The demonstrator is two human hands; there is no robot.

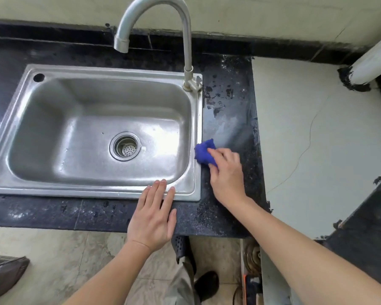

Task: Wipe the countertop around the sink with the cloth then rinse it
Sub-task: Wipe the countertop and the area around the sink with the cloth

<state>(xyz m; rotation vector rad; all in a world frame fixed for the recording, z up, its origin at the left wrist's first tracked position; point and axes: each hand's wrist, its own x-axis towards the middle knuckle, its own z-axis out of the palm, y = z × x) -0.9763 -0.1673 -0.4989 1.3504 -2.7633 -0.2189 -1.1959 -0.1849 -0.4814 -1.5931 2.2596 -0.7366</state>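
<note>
Now wiping beside the steel sink (20, 102).
Right hand (226, 172) clamps the soft blue cloth (202, 151), bunched, at the sink's right rim; left hand (153, 216) rests flat on its front edge.

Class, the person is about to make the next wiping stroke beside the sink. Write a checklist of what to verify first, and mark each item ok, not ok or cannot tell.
1. Grip: the right hand grips the cloth: ok.
2. Contact: the cloth is down on the countertop, at the right rim of the sink: ok.
3. Free path: the left hand lies flat at the sink's front edge, apart from the cloth: ok.
4. Surface near the base of the tap free of wet blotches: not ok, blotches show there.
5. Tap off while wiping: ok, no water leaves the spout.
6. Cloth clean enough to go on: cannot tell.
</note>
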